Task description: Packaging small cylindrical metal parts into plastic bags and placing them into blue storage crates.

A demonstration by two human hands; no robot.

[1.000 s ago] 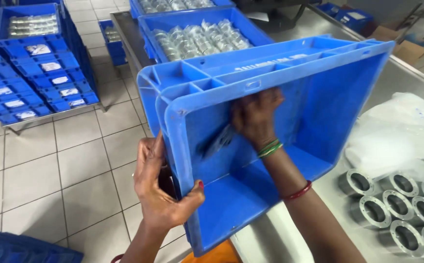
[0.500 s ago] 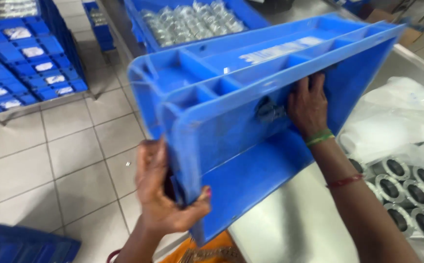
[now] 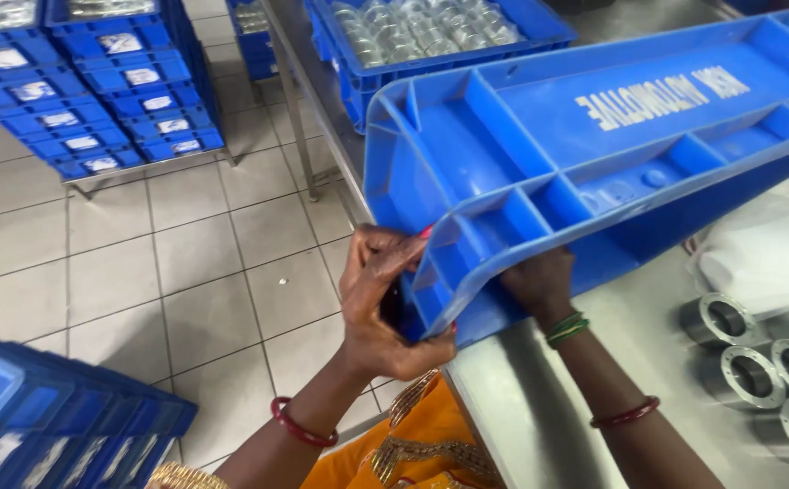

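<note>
Both hands are on the big blue crate (image 3: 594, 154), which fills the centre and upper right of the frame, tipped over with its ribbed underside facing up above the steel table (image 3: 521, 417). The left hand (image 3: 381, 308) clamps the crate's near corner at lower centre; the right hand (image 3: 539, 285) grips the rim beside it. Metal rings (image 3: 757, 362) sit at lower right.

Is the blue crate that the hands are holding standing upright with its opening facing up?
No, the blue crate is turned over, its ribbed underside facing up.
</note>
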